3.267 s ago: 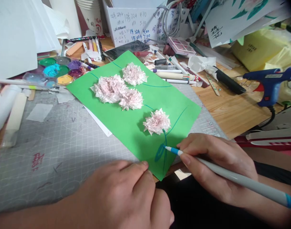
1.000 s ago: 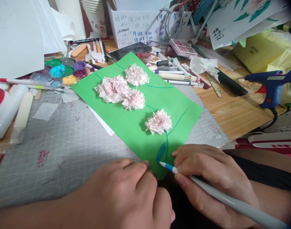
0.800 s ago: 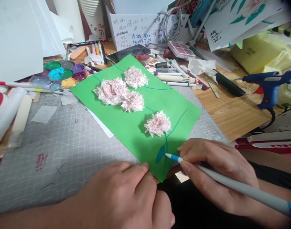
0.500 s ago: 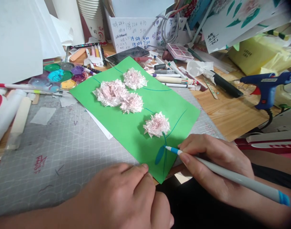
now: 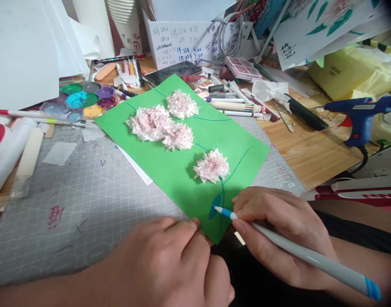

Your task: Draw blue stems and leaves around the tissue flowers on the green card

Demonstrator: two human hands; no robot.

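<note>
A sheet of green paper (image 5: 173, 170) lies at an angle, with several ruffled pale-pink paper flowers (image 5: 211, 166) on it and thin blue-green stem lines. My right hand (image 5: 278, 232) pinches a white felt-tip pen (image 5: 298, 254) with blue ends. The pen's tip touches a filled blue leaf (image 5: 214, 207) drawn beside the lowest stem. My left hand (image 5: 176, 260) is closed at the near left edge of the sheet, its forefinger pressing on the paper. Its thumb and fingertips are mostly hidden.
Beneath the sheet is a grey cutting mat (image 5: 86, 200). A paint palette (image 5: 93, 111) stands at the back left. Markers and paper scraps (image 5: 269, 90) litter the back of the table. A blue glue gun (image 5: 358, 113) is on the right, near a yellow package (image 5: 345, 72).
My right hand has moved slightly left and down, bringing the pen tip from the leaf's upper end beside the stem onto its middle. My left hand stays on the sheet's edge.
</note>
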